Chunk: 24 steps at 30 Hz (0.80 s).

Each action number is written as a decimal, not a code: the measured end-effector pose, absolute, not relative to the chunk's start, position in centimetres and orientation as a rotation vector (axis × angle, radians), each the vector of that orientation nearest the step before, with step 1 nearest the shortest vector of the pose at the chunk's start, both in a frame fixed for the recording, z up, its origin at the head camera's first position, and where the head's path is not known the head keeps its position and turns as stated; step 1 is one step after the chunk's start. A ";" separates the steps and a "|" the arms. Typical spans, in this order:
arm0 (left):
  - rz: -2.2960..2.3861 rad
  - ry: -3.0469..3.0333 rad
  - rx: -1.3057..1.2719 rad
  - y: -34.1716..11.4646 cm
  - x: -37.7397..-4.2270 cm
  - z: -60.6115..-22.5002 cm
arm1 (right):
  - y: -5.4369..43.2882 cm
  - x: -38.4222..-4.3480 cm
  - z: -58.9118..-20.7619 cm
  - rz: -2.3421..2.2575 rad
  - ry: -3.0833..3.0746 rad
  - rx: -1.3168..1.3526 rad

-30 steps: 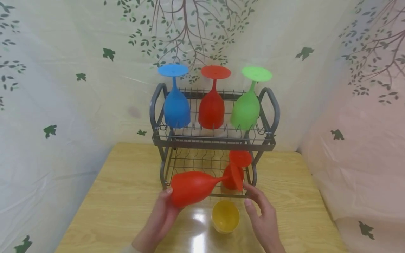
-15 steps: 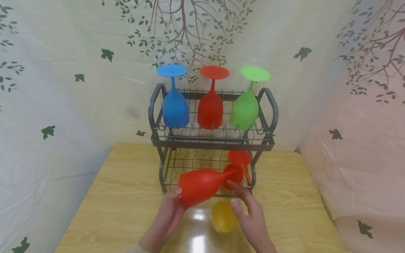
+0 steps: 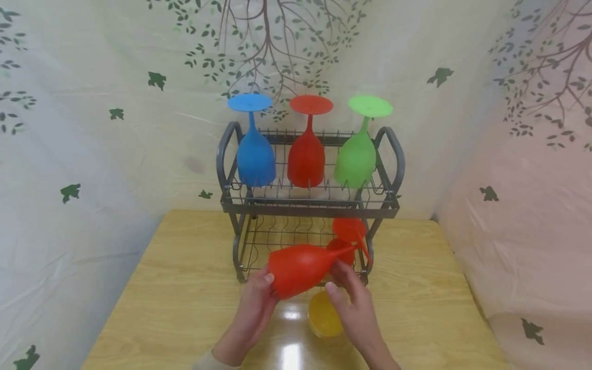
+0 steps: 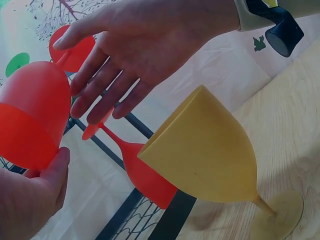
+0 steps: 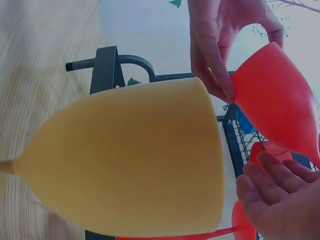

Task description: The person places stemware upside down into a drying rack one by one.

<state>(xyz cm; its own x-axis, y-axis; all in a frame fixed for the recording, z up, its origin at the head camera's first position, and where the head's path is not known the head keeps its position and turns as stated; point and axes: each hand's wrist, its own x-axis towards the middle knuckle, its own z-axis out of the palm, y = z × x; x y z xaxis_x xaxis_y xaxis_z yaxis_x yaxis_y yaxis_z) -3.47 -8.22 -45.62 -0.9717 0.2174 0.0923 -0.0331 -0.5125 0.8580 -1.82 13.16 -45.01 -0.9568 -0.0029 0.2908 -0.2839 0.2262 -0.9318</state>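
In the head view a red plastic wine glass (image 3: 298, 270) lies tilted in the air, its stem pointing right. My left hand (image 3: 254, 308) grips its bowl near the rim, thumb on the near side. My right hand (image 3: 358, 313) is by the stem end of the bowl. In the left wrist view that right hand (image 4: 135, 50) shows its palm with fingers extended and holds nothing; whether its fingertips touch the glass I cannot tell. A yellow wine glass (image 3: 321, 316) stands upright on the table beneath, partly hidden by the right hand.
A two-tier dark dish rack (image 3: 310, 210) stands behind. Upside-down blue (image 3: 256, 159), red (image 3: 306, 162) and green (image 3: 355, 162) wine glasses fill its upper tier. Another red wine glass (image 3: 348, 228) is at the lower tier's right, partly hidden. A patterned cloth (image 3: 139, 128) hangs behind the wooden table (image 3: 416, 288).
My left hand has carried the red wine glass a little right and slightly up. My right hand has moved left, from the glass's foot to near the bowl's stem end.
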 end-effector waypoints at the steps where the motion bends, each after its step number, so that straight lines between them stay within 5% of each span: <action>1: 2.598 1.466 0.284 -8.2 -3.5 -45.5 | 13.1 -1.9 -45.0 1.826 -2.261 0.270; 24: 2.478 1.777 0.179 -7.1 -3.1 -45.8 | 12.4 -2.3 -44.3 1.971 -2.235 0.135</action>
